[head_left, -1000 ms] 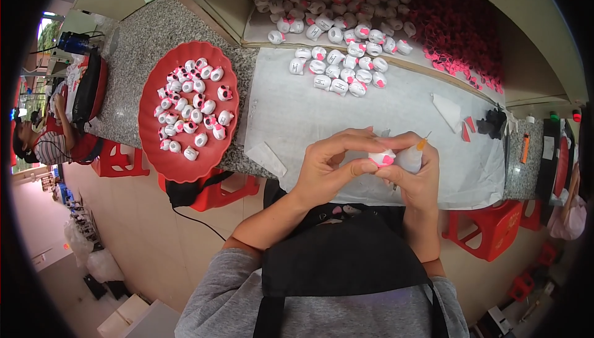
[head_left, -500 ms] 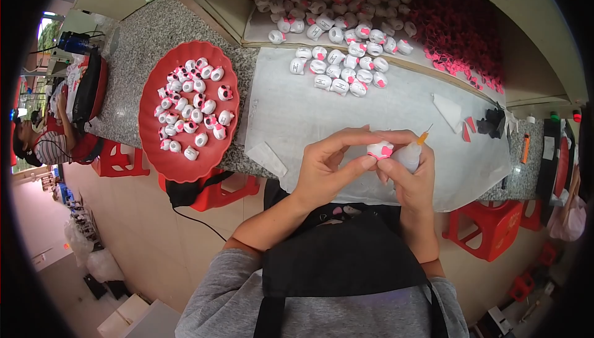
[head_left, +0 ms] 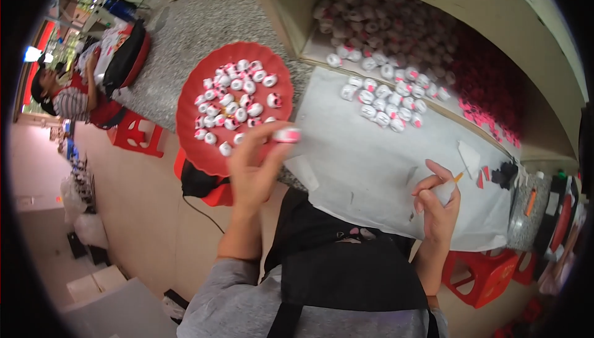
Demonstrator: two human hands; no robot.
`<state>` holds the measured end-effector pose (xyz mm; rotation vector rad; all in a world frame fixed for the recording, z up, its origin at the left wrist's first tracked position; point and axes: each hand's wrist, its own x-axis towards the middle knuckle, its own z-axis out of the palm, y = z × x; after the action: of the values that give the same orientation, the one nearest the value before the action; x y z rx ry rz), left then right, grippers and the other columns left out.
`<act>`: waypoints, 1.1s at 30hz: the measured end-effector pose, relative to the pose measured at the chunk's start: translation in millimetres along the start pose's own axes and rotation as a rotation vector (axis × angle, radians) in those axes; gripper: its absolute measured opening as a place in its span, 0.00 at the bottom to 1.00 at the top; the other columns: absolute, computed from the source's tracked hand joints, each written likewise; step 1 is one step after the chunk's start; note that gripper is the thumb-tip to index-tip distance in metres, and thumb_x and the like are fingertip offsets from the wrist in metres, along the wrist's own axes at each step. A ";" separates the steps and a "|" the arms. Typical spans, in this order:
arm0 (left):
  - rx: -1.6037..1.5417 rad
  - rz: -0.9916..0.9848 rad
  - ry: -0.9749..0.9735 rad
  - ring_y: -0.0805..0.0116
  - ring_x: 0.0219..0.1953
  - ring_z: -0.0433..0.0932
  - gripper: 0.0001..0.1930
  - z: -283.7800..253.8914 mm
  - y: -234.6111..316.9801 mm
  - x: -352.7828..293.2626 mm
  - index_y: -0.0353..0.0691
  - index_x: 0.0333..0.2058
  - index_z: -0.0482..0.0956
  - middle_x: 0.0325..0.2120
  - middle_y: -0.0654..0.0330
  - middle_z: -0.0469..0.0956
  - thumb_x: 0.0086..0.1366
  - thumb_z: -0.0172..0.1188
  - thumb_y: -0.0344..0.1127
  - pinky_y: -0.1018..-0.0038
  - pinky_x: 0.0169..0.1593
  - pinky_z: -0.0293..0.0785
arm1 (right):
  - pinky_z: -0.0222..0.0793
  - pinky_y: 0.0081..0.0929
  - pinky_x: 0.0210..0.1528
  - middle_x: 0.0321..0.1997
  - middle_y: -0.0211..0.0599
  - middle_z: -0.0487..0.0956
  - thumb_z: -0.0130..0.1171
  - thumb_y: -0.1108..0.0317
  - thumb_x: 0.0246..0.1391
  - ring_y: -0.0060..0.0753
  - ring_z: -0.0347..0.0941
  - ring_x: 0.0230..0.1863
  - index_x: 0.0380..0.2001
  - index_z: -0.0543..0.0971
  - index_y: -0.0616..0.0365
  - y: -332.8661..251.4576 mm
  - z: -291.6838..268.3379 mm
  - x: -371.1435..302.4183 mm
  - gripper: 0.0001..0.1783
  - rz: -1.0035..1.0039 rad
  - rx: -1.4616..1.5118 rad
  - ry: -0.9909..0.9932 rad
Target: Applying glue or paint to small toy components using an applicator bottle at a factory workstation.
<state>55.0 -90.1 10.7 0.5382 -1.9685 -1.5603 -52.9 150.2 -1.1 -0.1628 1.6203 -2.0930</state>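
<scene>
Between thumb and fingers of my left hand [head_left: 252, 171] is a small white figurine head [head_left: 287, 135] with pink on it, slightly blurred. That hand is raised at the right rim of a round red scalloped tray [head_left: 187, 143], where many similar white-and-pink heads [head_left: 226, 99] lie. My right hand [head_left: 440, 214] is curled around a translucent squeeze bottle [head_left: 444, 193] with an orange needle tip [head_left: 458, 176], over the right part of the white sheet [head_left: 365, 164]. Rows of white heads [head_left: 387, 104] stand on the sheet's far side.
Behind the sheet, a shelf holds a heap of white heads [head_left: 390, 22] and many pink pieces [head_left: 489, 121]. White scrap [head_left: 469, 160], red scraps [head_left: 482, 177] and black cloth [head_left: 508, 175] lie at right. Red stools [head_left: 479, 276] stand below the table; another person [head_left: 74, 99] sits far left.
My hands have parted. The left one has carried the figurine head leftward to the tray; the right one has moved slightly right and down with the bottle. The view has shifted.
</scene>
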 end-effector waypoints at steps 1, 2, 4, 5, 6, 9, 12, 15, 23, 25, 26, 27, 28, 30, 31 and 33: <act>0.249 0.020 0.086 0.71 0.35 0.69 0.13 -21.0 0.0 1.1 0.32 0.34 0.69 0.32 0.58 0.71 0.46 0.54 0.22 0.77 0.41 0.62 | 0.53 0.11 0.14 0.18 0.37 0.68 0.54 0.73 0.35 0.18 0.58 0.12 0.43 0.61 0.67 2.7 -7.0 1.5 0.27 0.018 -0.025 -0.025; 0.387 0.114 0.074 0.67 0.37 0.68 0.15 -38.2 -1.1 3.3 0.33 0.34 0.69 0.35 0.56 0.70 0.44 0.55 0.24 0.75 0.42 0.61 | 0.53 0.12 0.15 0.19 0.36 0.68 0.53 0.74 0.35 0.18 0.58 0.13 0.42 0.61 0.66 4.2 -12.1 1.3 0.26 0.020 -0.023 -0.039; 0.766 0.289 0.096 0.62 0.41 0.66 0.14 -37.2 6.7 7.1 0.34 0.33 0.70 0.37 0.55 0.68 0.43 0.55 0.23 0.73 0.43 0.59 | 0.54 0.12 0.15 0.20 0.36 0.67 0.54 0.74 0.35 0.18 0.58 0.13 0.42 0.61 0.65 2.1 -13.7 -0.4 0.26 -0.005 -0.016 0.036; 0.819 0.310 0.101 0.60 0.42 0.65 0.15 -29.7 10.4 6.7 0.35 0.33 0.70 0.37 0.54 0.68 0.42 0.55 0.23 0.72 0.44 0.59 | 0.54 0.13 0.15 0.21 0.36 0.67 0.54 0.74 0.35 0.18 0.58 0.14 0.43 0.60 0.64 0.5 -12.6 -1.0 0.27 -0.023 0.002 0.072; 0.604 0.302 0.048 0.61 0.39 0.67 0.14 -17.4 7.2 8.2 0.35 0.32 0.71 0.35 0.55 0.69 0.42 0.54 0.22 0.72 0.41 0.61 | 0.54 0.13 0.14 0.26 0.38 0.64 0.51 0.74 0.35 0.20 0.58 0.14 0.41 0.59 0.62 0.0 -10.6 -1.5 0.24 -0.063 0.003 0.098; 0.501 0.403 -0.282 0.65 0.33 0.69 0.11 43.0 4.1 25.9 0.36 0.29 0.72 0.29 0.57 0.70 0.42 0.53 0.20 0.77 0.36 0.64 | 0.55 0.15 0.14 0.30 0.42 0.62 0.46 0.73 0.34 0.24 0.59 0.15 0.36 0.58 0.59 -0.6 -15.0 -5.1 0.20 -0.167 0.144 0.042; 0.439 0.643 -0.417 0.65 0.31 0.67 0.12 97.5 -12.2 42.5 0.38 0.28 0.72 0.28 0.61 0.70 0.40 0.55 0.21 0.74 0.34 0.64 | 0.56 0.17 0.14 0.31 0.43 0.61 0.43 0.73 0.33 0.26 0.59 0.15 0.31 0.58 0.58 -4.6 -16.2 -11.3 0.16 -0.134 0.103 0.035; 0.625 0.658 -0.423 0.67 0.31 0.66 0.12 124.0 -24.6 40.9 0.39 0.27 0.72 0.26 0.64 0.69 0.39 0.56 0.22 0.74 0.34 0.62 | 0.56 0.18 0.14 0.31 0.42 0.61 0.45 0.72 0.34 0.27 0.60 0.16 0.31 0.58 0.57 -2.0 -23.8 -16.6 0.16 -0.114 0.107 0.026; 0.754 0.655 -0.380 0.66 0.33 0.65 0.15 133.4 -21.2 34.4 0.40 0.29 0.71 0.25 0.63 0.69 0.37 0.58 0.26 0.74 0.36 0.60 | 0.65 0.23 0.23 0.38 0.41 0.63 0.45 0.71 0.42 0.31 0.65 0.28 0.41 0.60 0.65 -2.6 -24.2 -17.1 0.20 -0.131 0.066 0.045; 0.666 0.684 -0.372 0.68 0.35 0.66 0.15 130.6 -16.1 28.8 0.38 0.30 0.71 0.27 0.62 0.68 0.39 0.57 0.24 0.75 0.37 0.62 | 0.65 0.23 0.25 0.39 0.41 0.63 0.45 0.71 0.42 0.32 0.65 0.29 0.43 0.60 0.66 -7.5 -22.6 -15.5 0.21 -0.164 0.043 0.066; 0.662 0.685 -0.380 0.68 0.35 0.66 0.15 128.2 -11.2 24.3 0.38 0.30 0.71 0.27 0.62 0.68 0.39 0.57 0.24 0.75 0.37 0.62 | 0.66 0.24 0.26 0.40 0.40 0.63 0.45 0.70 0.43 0.33 0.65 0.30 0.44 0.59 0.67 -9.8 -22.5 -16.7 0.22 -0.192 0.018 0.080; 0.351 0.448 -0.469 0.69 0.35 0.67 0.14 125.5 -5.7 19.6 0.37 0.32 0.71 0.28 0.61 0.68 0.41 0.56 0.23 0.76 0.37 0.63 | 0.66 0.24 0.26 0.40 0.40 0.63 0.45 0.70 0.43 0.33 0.65 0.30 0.44 0.59 0.67 -10.5 -24.2 -18.0 0.22 -0.191 0.017 0.088; 0.041 0.204 -0.543 0.71 0.35 0.67 0.14 124.1 -3.2 14.9 0.35 0.33 0.70 0.29 0.60 0.67 0.43 0.55 0.22 0.77 0.38 0.64 | 0.65 0.23 0.26 0.41 0.40 0.62 0.45 0.70 0.44 0.33 0.65 0.30 0.44 0.60 0.67 -11.0 -27.0 -19.3 0.22 -0.231 0.021 0.107; -0.271 -0.011 -0.582 0.72 0.36 0.67 0.13 125.7 -1.0 4.8 0.34 0.34 0.70 0.30 0.60 0.67 0.45 0.54 0.21 0.78 0.38 0.65 | 0.64 0.21 0.24 0.39 0.39 0.62 0.48 0.70 0.43 0.30 0.65 0.27 0.41 0.61 0.66 -14.5 -27.8 -22.8 0.20 -0.271 0.106 0.178; -0.583 -0.228 -0.606 0.73 0.36 0.67 0.13 128.0 -0.3 0.5 0.33 0.35 0.70 0.31 0.60 0.66 0.47 0.52 0.20 0.79 0.38 0.66 | 0.64 0.21 0.24 0.39 0.39 0.62 0.48 0.70 0.43 0.30 0.65 0.27 0.41 0.61 0.66 -15.7 -28.4 -21.9 0.20 -0.271 0.105 0.177; -0.667 -0.221 -0.597 0.73 0.37 0.66 0.12 130.8 1.2 -6.2 0.33 0.35 0.69 0.33 0.60 0.67 0.48 0.51 0.20 0.78 0.39 0.66 | 0.62 0.17 0.24 0.36 0.37 0.62 0.52 0.71 0.40 0.27 0.63 0.27 0.37 0.62 0.63 -19.7 -28.2 -19.8 0.19 -0.443 0.295 0.138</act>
<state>-25.2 11.3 -10.3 -0.0006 -1.6224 -2.5874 -52.1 187.3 13.1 -0.3062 1.4219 -2.7074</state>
